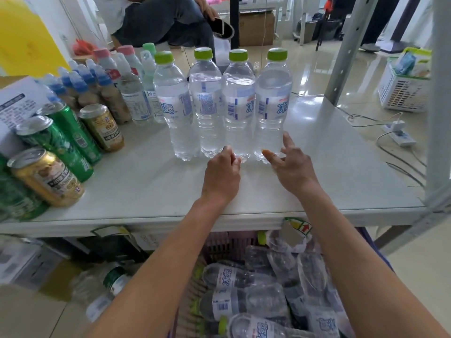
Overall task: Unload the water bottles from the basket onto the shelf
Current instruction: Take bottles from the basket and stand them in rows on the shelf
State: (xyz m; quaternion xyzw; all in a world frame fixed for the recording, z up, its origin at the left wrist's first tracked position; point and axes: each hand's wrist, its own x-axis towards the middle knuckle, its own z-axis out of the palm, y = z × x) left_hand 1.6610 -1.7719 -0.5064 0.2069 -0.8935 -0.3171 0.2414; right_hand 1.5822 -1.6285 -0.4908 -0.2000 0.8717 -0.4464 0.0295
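White shelf [341, 154], water bottles [239, 106] rowed mid-depth, left hand [223, 172], right hand [291, 169] at bases

The water bottles [272, 106] bear "冰露" in blue.

Far left: green cans [73, 135] and gold cans [103, 128], upright, packed side by side. Behind them: blue-capped bottles of brown drink [109, 96] in rows, then pink-capped bottles [130, 91]. Left edge: white carton [17, 103] with a printed label; above it, a yellow sheet [24, 37]. Background: seated person [166, 23] and a cardboard box [256, 28] on the glossy floor. Right: white lattice bin [400, 93] holding packets; near it, a power strip [400, 136] with trailing cables.
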